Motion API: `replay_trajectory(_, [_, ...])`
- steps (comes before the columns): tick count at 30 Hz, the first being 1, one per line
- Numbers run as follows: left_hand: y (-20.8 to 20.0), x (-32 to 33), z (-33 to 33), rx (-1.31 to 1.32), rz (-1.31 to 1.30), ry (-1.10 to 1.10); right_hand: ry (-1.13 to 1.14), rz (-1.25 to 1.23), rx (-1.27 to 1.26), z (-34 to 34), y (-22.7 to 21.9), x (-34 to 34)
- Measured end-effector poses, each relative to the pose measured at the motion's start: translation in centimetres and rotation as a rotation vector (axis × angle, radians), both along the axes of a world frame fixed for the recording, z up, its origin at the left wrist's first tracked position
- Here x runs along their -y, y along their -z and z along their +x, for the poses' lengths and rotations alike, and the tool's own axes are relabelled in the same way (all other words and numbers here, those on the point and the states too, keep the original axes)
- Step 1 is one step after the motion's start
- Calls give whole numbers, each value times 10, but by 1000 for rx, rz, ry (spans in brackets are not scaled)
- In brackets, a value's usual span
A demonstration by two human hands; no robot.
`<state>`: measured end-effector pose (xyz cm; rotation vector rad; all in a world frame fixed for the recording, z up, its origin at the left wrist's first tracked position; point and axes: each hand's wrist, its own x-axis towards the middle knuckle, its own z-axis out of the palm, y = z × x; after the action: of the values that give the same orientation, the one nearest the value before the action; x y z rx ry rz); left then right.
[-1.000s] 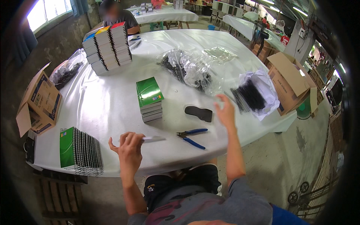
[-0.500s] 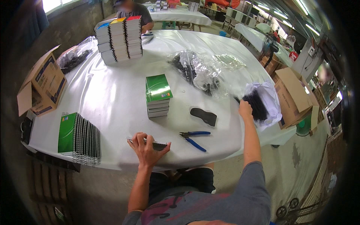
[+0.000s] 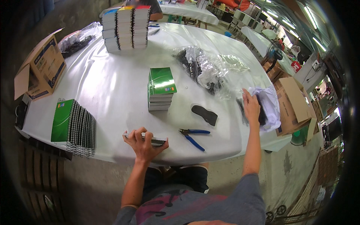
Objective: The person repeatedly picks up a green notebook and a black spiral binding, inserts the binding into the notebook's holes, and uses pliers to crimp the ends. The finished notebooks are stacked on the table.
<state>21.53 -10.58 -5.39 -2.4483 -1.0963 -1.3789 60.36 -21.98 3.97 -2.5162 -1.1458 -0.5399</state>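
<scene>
Two hands work apart over the white-covered bench (image 3: pixel 112 123); read it as a dial centred on the short stack of green-covered books (image 3: pixel 161 90), 12 at the far edge. At 6 o'clock the left hand (image 3: pixel 145 148) is clamped on a thin book (image 3: pixel 158 141), thumb at its right end. At 3 o'clock the right hand (image 3: pixel 252 108) reaches among black spiral coils (image 3: pixel 262 112) in white wrapping (image 3: pixel 271 112); whether its fingers have closed on a coil I cannot tell.

To do this well, I judge, the right fingertips should take one coil near its end and draw it out lengthwise, since the loops look apt to snag on one another. The left hand would best keep the pages pressed square. The blue-handled pliers (image 3: pixel 195 131) at 5 o'clock and the flat black piece (image 3: pixel 204 113) at 4 lie clear of both hands.

As for print: the left carton (image 3: pixel 47 71) at 10 o'clock carries dark blue lettering and a round emblem; the right carton (image 3: pixel 290 110) at 3, beyond the coils, has fainter print. The green covers, on the stack and on the coil-bound row (image 3: pixel 73 123) at 8, show small coloured marks near a corner, too small to read.
</scene>
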Motion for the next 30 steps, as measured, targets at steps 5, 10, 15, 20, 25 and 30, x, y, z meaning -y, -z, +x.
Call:
replay_trajectory(5, [2, -3, 1, -14, -96, -17, -537, 297, -444, -96, 2, -13])
replay_trajectory(10, [1, -1, -1, 3, -44, 13, -737, 182, -758, -196, 13, -22])
replay_trajectory(15, [6, -3, 0, 30, -30, 12, -826, 222, -834, -225, 37, -36])
replay_trajectory(20, [7, -4, 1, 31, -72, -22, -832, 218, -766, -233, 42, -41])
replay_trajectory(25, [3, -3, 2, 54, -95, -27, -805, 268, -747, -231, 48, -44])
replay_trajectory(30, [6, -4, 0, 22, -56, -18, -857, 195, -853, -228, 46, -47])
